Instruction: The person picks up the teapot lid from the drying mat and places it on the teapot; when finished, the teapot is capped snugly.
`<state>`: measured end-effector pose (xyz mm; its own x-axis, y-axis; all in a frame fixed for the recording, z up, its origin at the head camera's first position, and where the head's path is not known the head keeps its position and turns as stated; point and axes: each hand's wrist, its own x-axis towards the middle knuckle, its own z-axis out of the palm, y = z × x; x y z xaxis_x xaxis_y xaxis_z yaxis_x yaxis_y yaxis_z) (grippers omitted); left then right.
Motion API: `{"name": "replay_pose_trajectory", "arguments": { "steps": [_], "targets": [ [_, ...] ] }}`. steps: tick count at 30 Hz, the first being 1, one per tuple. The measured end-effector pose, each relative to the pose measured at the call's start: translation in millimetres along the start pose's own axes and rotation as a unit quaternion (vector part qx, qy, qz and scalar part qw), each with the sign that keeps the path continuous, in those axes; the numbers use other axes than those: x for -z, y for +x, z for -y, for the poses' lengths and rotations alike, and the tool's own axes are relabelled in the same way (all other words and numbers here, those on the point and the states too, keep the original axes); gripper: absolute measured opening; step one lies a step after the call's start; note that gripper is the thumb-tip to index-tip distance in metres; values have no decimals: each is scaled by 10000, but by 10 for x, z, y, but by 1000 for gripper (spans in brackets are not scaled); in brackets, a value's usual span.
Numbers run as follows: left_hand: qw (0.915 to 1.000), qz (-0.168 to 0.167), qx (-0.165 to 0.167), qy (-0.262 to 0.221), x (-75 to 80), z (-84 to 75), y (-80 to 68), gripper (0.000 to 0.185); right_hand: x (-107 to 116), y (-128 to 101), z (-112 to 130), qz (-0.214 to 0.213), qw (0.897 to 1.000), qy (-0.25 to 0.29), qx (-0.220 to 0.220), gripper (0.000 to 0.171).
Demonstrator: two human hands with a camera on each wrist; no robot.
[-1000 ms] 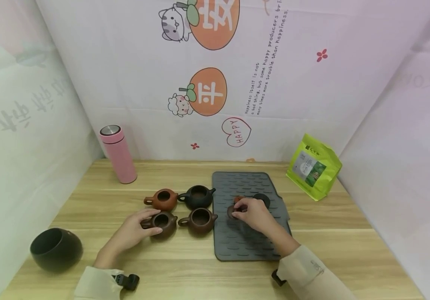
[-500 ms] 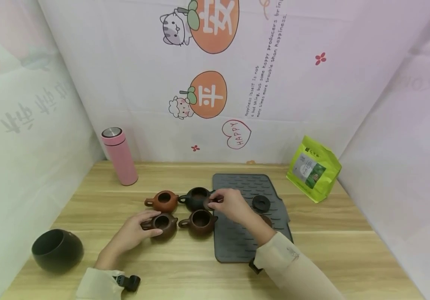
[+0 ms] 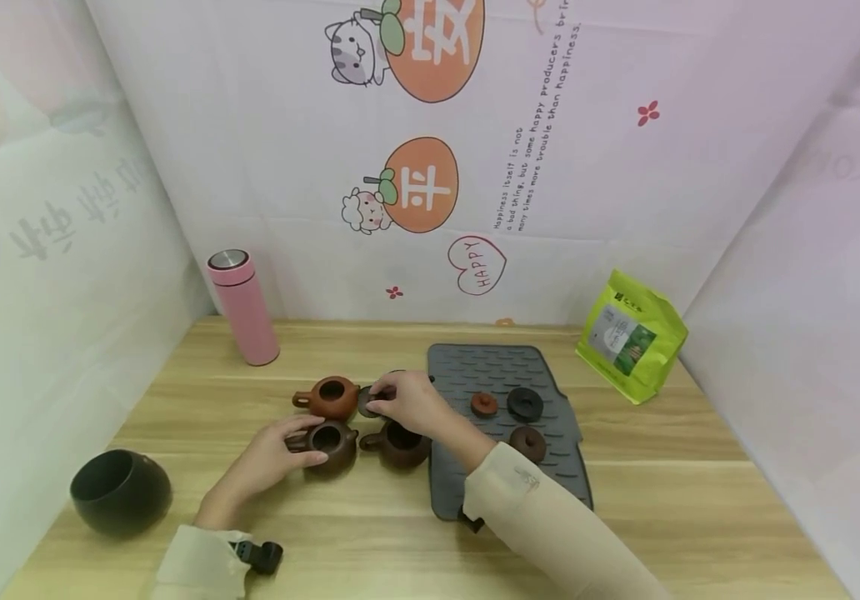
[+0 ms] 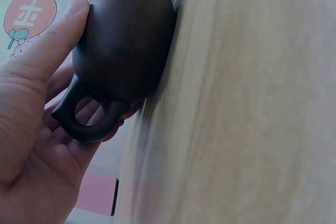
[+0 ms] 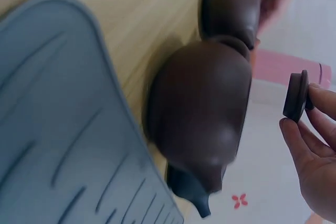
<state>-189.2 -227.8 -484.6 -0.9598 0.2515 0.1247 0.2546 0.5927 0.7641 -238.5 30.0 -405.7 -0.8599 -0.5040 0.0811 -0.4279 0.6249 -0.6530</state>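
Observation:
My left hand (image 3: 268, 457) holds a small dark brown teapot (image 3: 337, 458) by its sides, thumb in front. In the left wrist view the teapot (image 4: 123, 40) stands on the table, its loop handle toward my palm. My right hand (image 3: 409, 404) pinches a dark brown teapot lid (image 3: 365, 402) by its knob. The lid (image 5: 295, 97) is in the air, above and away from the teapots. An orange-brown teapot (image 3: 334, 407) without a lid stands behind the held one. Another brown teapot (image 3: 398, 454) stands to its right. My right hand mostly hides a black teapot (image 5: 188, 186).
On a grey ridged mat (image 3: 467, 496) lie a red lid (image 3: 484, 404), a black lid (image 3: 525, 404) and a brown lid (image 3: 528, 444). A pink thermos (image 3: 246, 321), a green bag (image 3: 632, 337) and a dark bowl (image 3: 121, 496) stand around the table's sides.
My right hand has lifted the brown lid off the mat and carried it left, over the black teapot toward the left teapots. My left hand has stayed on its teapot.

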Motion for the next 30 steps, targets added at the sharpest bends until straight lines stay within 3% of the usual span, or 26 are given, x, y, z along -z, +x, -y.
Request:
{"name": "replay_pose_trajectory", "arguments": {
  "steps": [11, 17, 30],
  "targets": [
    [9998, 70, -65, -168, 22, -26, 22, 62, -284, 193, 161, 268, 9996, -118, -6, 20],
    [9995, 49, 52, -316, 21, -6, 11, 63, -447, 228, 203, 463, 9979, -351, 300, 19],
    [9996, 97, 42, -268, 31, -1, 24, 60, -579, 221, 232, 492, 9965, -466, 491, 17]
  ]
}}
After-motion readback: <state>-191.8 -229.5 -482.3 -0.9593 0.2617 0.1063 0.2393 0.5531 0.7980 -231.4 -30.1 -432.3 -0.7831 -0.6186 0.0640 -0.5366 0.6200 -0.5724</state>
